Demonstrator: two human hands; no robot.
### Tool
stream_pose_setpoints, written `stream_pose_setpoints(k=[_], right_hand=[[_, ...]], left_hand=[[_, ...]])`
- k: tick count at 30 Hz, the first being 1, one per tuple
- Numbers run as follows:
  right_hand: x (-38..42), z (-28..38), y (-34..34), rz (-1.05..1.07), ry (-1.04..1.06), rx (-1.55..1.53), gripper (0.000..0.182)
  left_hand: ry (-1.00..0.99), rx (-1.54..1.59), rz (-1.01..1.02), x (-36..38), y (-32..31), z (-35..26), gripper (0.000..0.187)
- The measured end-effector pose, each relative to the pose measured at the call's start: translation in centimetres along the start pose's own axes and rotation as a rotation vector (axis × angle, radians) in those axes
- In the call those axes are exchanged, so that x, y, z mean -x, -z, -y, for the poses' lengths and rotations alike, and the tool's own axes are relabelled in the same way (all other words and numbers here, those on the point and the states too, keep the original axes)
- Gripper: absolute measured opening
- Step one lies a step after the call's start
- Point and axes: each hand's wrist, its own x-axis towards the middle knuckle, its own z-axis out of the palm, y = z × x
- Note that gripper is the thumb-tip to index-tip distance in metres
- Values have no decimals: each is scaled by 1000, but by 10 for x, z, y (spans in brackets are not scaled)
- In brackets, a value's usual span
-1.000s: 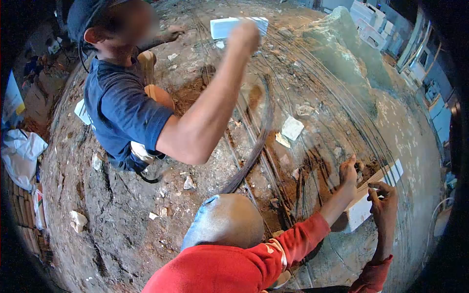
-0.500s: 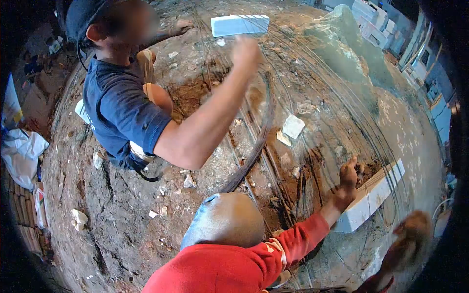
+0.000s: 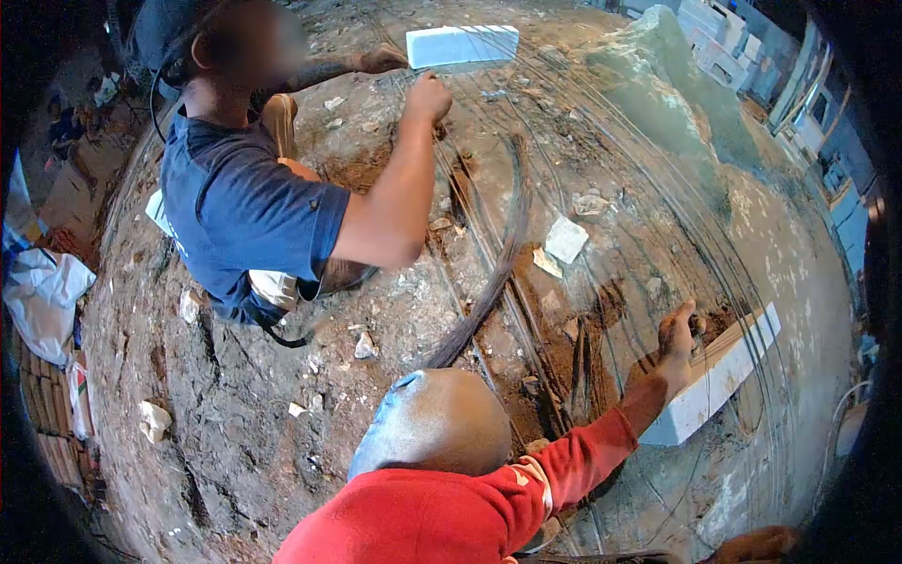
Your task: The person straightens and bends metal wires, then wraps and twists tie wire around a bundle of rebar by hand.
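Observation:
Neither my left hand nor my right hand shows. Below me, a co-worker in a red top (image 3: 404, 522) and a grey cap (image 3: 437, 423) reaches one hand (image 3: 676, 338) to a long white block (image 3: 719, 390) at the right, beside thin rods. At the bottom right edge is a blurred, partly cut-off hand (image 3: 756, 545), apparently the same co-worker's. A second co-worker in a dark blue shirt (image 3: 249, 207) crouches at the upper left. One of this person's hands (image 3: 381, 58) is beside another white block (image 3: 460, 45); the other, a closed hand (image 3: 428, 99), is just below it.
A bundle of thin dark rods (image 3: 493, 282) curves across the rough ground. Pale stone pieces (image 3: 566, 240) lie nearby. A grey mound (image 3: 658, 85) rises at the upper right. White sacking (image 3: 42, 296) lies at the left edge.
The blue-shirted co-worker's near hand has moved left and slightly down, and the far hand has come to the upper block. The blurred hand at the lower right has dropped to the bottom edge.

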Motion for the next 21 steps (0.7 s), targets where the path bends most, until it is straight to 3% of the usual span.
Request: stream_pose_setpoints(k=[8,11,13,14,15,17,18,20,21], right_hand=[[-22,-21,-25,90,-54,-9,21],[-24,-49,-47,159,-152,123,6],[-31,-57,-62,204,-147,176,6],[-27,-61,-63,254,-276,167,6],[-25,-66,-70,251,-276,167,6],[-20,-77,-83,190,-362,170,8],[-18,-81,-82,260,-515,112,15],[-10,-97,-89,192,-571,-1,17],[-7,-106,-90,125,-627,-116,20]], left_hand=[[-239,-271,-12,-28,20,14,27],[-161,-197,-75,-19,30,15,27],[-126,-178,-148,-10,34,13,29],[-123,-181,-179,-8,35,11,30],[-150,-215,-207,-9,32,10,31],[-253,-314,-280,-10,30,1,34],[-434,-422,-329,-12,26,-6,36],[-896,-690,-451,-27,13,-20,40],[-929,-707,-391,-27,6,-31,42]])
